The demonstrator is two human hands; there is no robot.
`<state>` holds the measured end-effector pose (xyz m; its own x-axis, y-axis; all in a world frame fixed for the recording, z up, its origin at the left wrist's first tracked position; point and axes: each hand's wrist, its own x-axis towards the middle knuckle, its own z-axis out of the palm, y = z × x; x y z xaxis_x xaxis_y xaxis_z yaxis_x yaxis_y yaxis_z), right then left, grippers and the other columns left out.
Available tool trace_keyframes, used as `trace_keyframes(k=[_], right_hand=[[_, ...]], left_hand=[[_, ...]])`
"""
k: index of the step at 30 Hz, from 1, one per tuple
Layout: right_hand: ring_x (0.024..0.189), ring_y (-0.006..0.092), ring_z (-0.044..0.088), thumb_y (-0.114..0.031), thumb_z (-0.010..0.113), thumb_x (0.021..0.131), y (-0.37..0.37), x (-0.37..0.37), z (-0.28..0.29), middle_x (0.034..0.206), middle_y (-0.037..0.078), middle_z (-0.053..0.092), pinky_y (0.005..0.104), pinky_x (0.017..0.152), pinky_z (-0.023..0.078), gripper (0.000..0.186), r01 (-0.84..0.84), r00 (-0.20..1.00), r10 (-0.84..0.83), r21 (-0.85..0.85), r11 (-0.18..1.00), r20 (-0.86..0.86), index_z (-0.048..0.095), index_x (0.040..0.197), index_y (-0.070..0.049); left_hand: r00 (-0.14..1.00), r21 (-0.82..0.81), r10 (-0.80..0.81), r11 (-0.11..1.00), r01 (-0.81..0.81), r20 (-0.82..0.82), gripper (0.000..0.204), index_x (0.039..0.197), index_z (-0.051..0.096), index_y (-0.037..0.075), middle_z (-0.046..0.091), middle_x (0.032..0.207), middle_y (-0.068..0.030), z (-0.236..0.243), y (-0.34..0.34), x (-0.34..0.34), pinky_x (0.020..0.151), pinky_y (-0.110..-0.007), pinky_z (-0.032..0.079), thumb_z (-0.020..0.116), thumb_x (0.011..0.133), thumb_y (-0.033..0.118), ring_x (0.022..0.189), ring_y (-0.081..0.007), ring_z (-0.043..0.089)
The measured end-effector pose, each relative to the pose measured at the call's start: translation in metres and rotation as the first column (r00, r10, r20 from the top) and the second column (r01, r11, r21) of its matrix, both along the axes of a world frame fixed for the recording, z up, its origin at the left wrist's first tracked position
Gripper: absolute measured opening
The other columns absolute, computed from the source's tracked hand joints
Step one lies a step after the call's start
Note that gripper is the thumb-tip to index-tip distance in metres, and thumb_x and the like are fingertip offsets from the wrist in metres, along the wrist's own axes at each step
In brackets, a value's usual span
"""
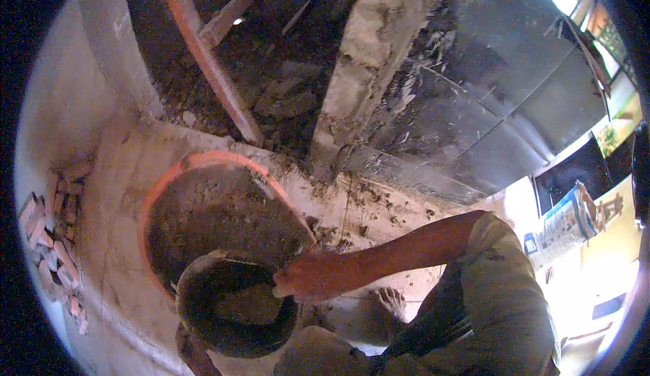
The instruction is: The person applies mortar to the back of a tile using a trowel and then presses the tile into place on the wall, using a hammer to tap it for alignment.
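A dark round bucket [196, 308] is tilted in front of me, with a lump of greyish, mortar-like material [252, 304] inside. My right hand [308, 278] is closed on the right side of its rim. At the lower left, my left hand [186, 345] is against the bucket's outer side; its fingers are mostly hidden. Just beyond stands a wide round tub with an orange rim [223, 156]. Grey-brown mortar or sand [217, 207] fills much of the tub, and the bucket overlaps its near edge.
Broken bricks [51, 254] lie in a pile at the left wall. An orange-brown bar [210, 64] and a rough pillar [352, 71] rise ahead, with rubble between them. Dark panels [501, 92] lie to the right. A printed sack [565, 224] is at the far right. A bare foot [391, 303] is near my right forearm.
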<state>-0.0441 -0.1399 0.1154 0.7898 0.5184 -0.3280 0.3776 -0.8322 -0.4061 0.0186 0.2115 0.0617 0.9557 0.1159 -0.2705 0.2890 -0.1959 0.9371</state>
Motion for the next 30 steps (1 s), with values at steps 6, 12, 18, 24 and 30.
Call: trace_keyframes(k=[6,12,18,24,30], right_hand=[[0.081,0.0234,0.061,-0.018,0.061,0.071,0.042,0.000,0.003,0.081,0.011,0.056,0.0332,0.062,0.052,0.034,-0.108,0.929,0.174,-0.210,0.972,0.327,0.052,0.099,-0.001],[0.081,0.0223,0.059,-0.020,0.062,0.068,0.059,-0.013,-0.057,0.078,0.007,0.056,0.0314,0.071,0.051,0.035,-0.118,0.879,0.142,-0.080,0.990,0.455,0.053,0.097,-0.002],[0.084,0.0229,0.059,-0.021,0.060,0.072,0.028,-0.021,-0.024,0.087,0.009,0.058,0.0329,0.068,0.053,0.033,-0.174,0.911,0.153,0.021,0.984,0.382,0.052,0.100,-0.003],[0.081,0.0283,0.061,-0.018,0.061,0.074,-0.069,-0.056,-0.031,0.089,0.012,0.057,0.0372,0.065,0.054,0.041,-0.056,0.956,0.061,-0.025,0.998,0.288,0.050,0.109,-0.001],[0.084,0.0392,0.061,-0.027,0.060,0.077,-0.206,-0.137,-0.076,0.089,0.020,0.061,0.0472,0.073,0.052,0.039,0.490,0.872,-0.490,-0.056,0.870,0.003,0.053,0.108,-0.003]], left_hand=[[0.998,-0.104,-0.036,0.994,0.030,-0.056,0.030,0.099,0.066,0.008,0.067,0.088,-0.0062,-0.022,0.002,0.000,0.060,-0.030,0.049,0.063,0.082,0.032,0.076,-0.0161,0.062],[0.998,0.048,-0.058,0.997,0.059,-0.019,0.045,0.116,0.058,0.004,0.054,0.090,-0.0048,0.011,-0.008,-0.009,0.070,-0.029,0.047,0.053,0.088,0.039,0.082,-0.0140,0.051],[0.998,0.022,-0.029,0.999,0.030,-0.049,0.056,0.127,0.048,0.004,0.052,0.089,-0.0046,0.013,0.033,-0.002,0.060,-0.025,0.044,0.051,0.087,0.042,0.078,-0.0142,0.050],[0.964,0.319,-0.254,0.922,0.218,0.075,0.054,0.132,0.042,0.004,0.053,0.113,-0.0111,0.008,0.089,-0.005,0.067,-0.030,0.049,0.058,0.088,0.033,0.086,-0.0182,0.053],[0.973,0.346,-0.098,0.938,0.020,0.208,0.052,0.136,0.036,0.005,0.053,0.121,-0.0149,0.005,0.138,-0.030,0.069,-0.031,0.051,0.058,0.090,0.016,0.098,-0.0221,0.057]])
